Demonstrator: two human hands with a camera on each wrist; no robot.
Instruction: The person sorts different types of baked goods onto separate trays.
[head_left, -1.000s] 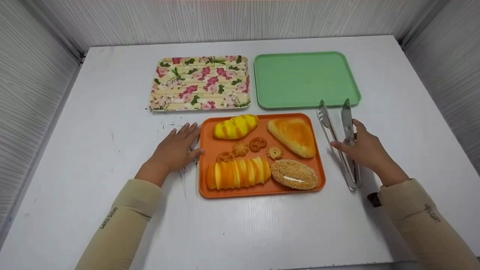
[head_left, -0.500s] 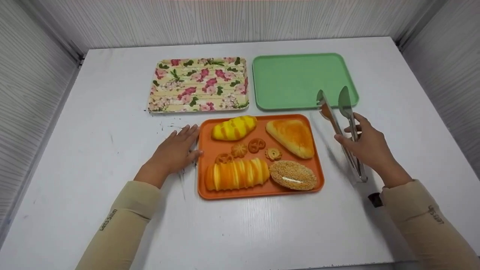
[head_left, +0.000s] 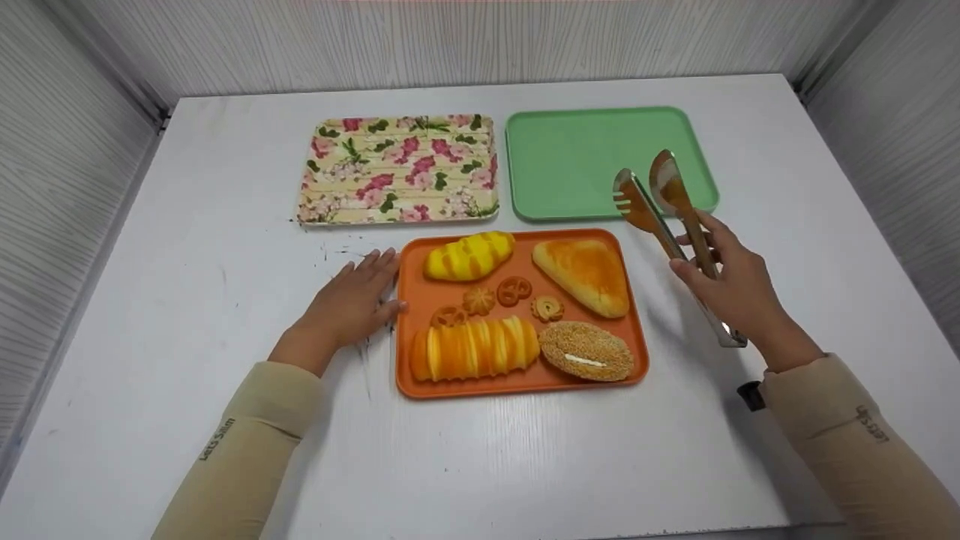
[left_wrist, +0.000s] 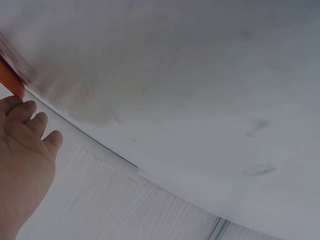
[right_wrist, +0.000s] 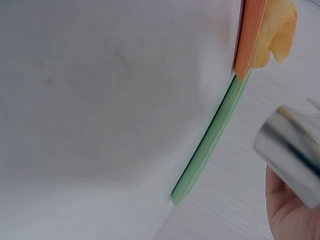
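We see the metal tongs point(head_left: 691, 223) off the tabletop point(head_left: 480, 465), right of the orange tray point(head_left: 420, 296), gripped by our right hand point(head_left: 739, 289). Their tips are spread and overlap the green tray point(head_left: 585, 161) in the head view; whether they touch it we cannot tell. Our left hand point(head_left: 349, 304) holds nothing, fingers extended, thumb at the orange tray's left rim. The sesame bun point(head_left: 586, 351) lies just beside the striped loaf point(head_left: 476, 349), so careless tongs might nudge both. With so light a brace, a sideways push could slide the tray.
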